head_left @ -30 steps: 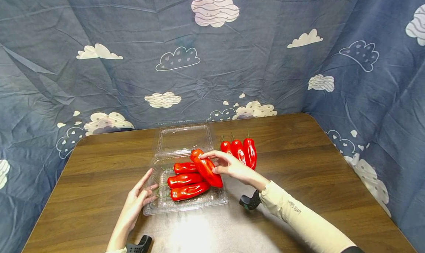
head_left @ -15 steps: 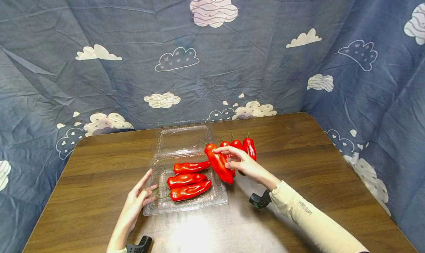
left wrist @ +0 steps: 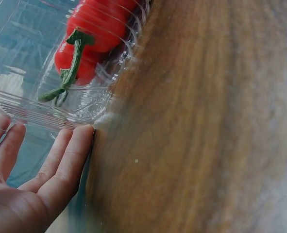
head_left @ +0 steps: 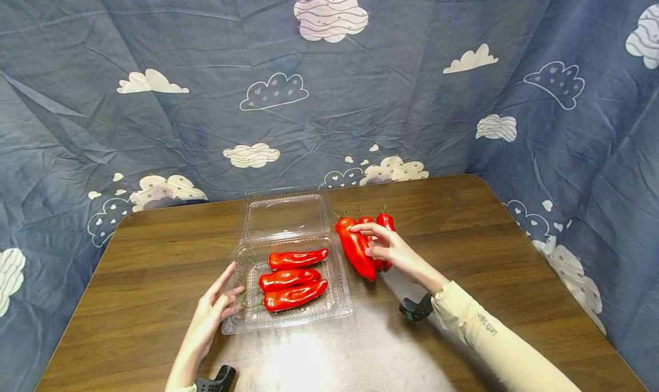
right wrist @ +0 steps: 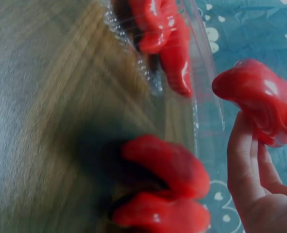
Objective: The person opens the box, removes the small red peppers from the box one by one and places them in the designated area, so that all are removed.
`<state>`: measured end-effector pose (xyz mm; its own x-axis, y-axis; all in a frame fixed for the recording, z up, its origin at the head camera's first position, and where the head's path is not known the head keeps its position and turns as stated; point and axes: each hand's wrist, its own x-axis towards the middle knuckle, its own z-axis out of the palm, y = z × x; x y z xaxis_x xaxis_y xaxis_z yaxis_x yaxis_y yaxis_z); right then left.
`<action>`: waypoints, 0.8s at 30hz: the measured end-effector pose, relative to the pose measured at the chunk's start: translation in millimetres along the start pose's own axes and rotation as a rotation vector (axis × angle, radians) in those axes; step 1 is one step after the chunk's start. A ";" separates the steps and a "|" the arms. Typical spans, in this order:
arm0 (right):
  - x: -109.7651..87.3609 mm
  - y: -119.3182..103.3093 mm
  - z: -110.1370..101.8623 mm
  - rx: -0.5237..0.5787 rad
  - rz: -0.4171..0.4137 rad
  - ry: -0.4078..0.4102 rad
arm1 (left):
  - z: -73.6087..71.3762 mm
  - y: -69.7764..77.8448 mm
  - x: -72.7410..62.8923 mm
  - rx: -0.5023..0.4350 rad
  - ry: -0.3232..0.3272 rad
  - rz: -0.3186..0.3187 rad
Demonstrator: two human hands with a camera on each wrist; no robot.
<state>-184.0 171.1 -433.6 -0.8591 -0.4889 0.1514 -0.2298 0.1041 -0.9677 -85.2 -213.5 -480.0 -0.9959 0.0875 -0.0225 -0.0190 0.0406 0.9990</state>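
My right hand (head_left: 396, 253) pinches a long red pepper (head_left: 354, 248) between thumb and fingers, just right of the clear plastic clamshell container (head_left: 337, 315). In the right wrist view the held pepper (right wrist: 264, 99) is raised off the table, its tip pointing left. Behind it other red peppers (head_left: 386, 221) lie on the table, partly hidden by the hand and the held pepper. Three red peppers (head_left: 296, 296) lie side by side in the container's base, green stems to the left. My left hand (head_left: 208, 312), fingers extended, rests at the container's left wall (left wrist: 51, 119), fingertips touching it.
The container's lid (head_left: 288, 214) lies folded back toward the rear of the wooden table (head_left: 170, 249). A dark blue cloth (head_left: 206, 48) with a cloud print hangs behind the table and along its sides. Bright glare falls on the table's front.
My right hand has carried the held pepper rightward, from above the container to beside it, over the peppers on the table. The left hand and the container have stayed in place.
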 end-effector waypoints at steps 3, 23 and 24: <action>-2.7 2.0 -4.5 0.009 0.009 0.018 | 0.2 0.0 0.2 -0.003 -0.001 0.003; -18.8 22.9 -36.2 0.109 0.094 0.122 | -0.4 0.6 0.9 0.006 0.004 -0.012; -19.2 23.2 -37.0 0.112 0.096 0.126 | -0.5 0.6 1.0 0.004 0.004 -0.012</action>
<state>-189.7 215.0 -451.4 -0.9267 -0.3682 0.0746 -0.0978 0.0449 -0.9942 -86.2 -213.8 -479.4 -0.9959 0.0834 -0.0340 -0.0303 0.0460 0.9985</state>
